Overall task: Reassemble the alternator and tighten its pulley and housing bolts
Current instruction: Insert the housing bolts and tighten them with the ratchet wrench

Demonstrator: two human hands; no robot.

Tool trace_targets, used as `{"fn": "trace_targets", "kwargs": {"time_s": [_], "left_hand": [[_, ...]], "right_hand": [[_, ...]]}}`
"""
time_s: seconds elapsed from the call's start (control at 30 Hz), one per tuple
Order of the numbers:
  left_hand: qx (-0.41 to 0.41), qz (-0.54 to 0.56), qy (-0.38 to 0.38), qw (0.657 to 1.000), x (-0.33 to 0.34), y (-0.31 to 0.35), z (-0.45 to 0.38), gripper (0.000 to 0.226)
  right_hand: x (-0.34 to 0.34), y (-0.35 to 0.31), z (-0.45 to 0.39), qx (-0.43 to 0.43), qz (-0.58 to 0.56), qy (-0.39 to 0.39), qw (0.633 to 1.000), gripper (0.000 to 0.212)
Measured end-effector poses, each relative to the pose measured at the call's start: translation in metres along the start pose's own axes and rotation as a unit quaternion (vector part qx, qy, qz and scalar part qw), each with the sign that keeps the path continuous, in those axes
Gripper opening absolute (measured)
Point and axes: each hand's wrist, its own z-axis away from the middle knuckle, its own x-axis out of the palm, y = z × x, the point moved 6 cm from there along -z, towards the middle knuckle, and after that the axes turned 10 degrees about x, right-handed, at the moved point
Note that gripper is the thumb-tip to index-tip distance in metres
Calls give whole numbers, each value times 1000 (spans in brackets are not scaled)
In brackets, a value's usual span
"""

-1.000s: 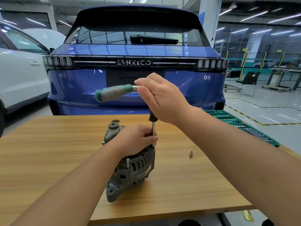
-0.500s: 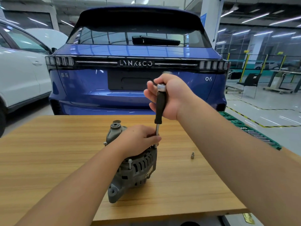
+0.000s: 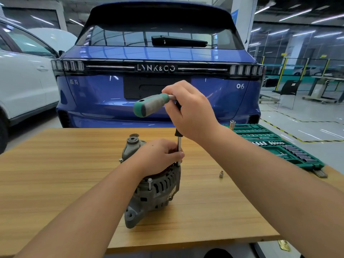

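A grey alternator (image 3: 154, 192) stands on the wooden table (image 3: 55, 174). My left hand (image 3: 158, 155) is curled over its top and its fingers pinch the steel extension shaft (image 3: 179, 148) that drops onto the housing's right edge. My right hand (image 3: 189, 112) grips the head of a ratchet wrench whose green-and-grey handle (image 3: 150, 105) points left. A housing bolt (image 3: 149, 183) sticks up at the alternator's front, another bolt (image 3: 120, 161) shows on the left side. The socket's tip is hidden behind my left hand.
A loose small socket (image 3: 221, 174) lies on the table right of the alternator. An open green socket set case (image 3: 279, 146) sits at the table's right end. A blue car (image 3: 158, 71) stands just behind the table, with a white car (image 3: 22, 81) at far left.
The ratchet handle has swung from pointing toward the camera back round to the left. My left hand has stayed on the alternator and shaft.
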Motion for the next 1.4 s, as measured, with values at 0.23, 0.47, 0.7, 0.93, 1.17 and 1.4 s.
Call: {"fn": "trace_targets", "kwargs": {"time_s": [0.23, 0.47, 0.7, 0.93, 1.17, 1.4], "left_hand": [[1, -5, 1, 1000, 0, 6, 2, 29], [9, -3, 0, 1000, 0, 8, 1, 28], [-6, 8, 2, 1000, -1, 5, 2, 22], [-12, -10, 4, 1000, 0, 5, 1, 19], [-2, 17, -5, 1000, -1, 6, 2, 17], [2, 20, 7, 1000, -1, 6, 2, 18]], "right_hand": [[-1, 3, 7, 21, -51, -60, 997, 51], [-3, -2, -22, 100, 140, -160, 972, 33], [8, 16, -24, 520, -234, -265, 778, 12], [20, 41, 1, 517, -459, 67, 720, 10], [5, -5, 7, -5, 32, 57, 998, 14], [5, -2, 7, 42, 26, 2, 999, 29]]}}
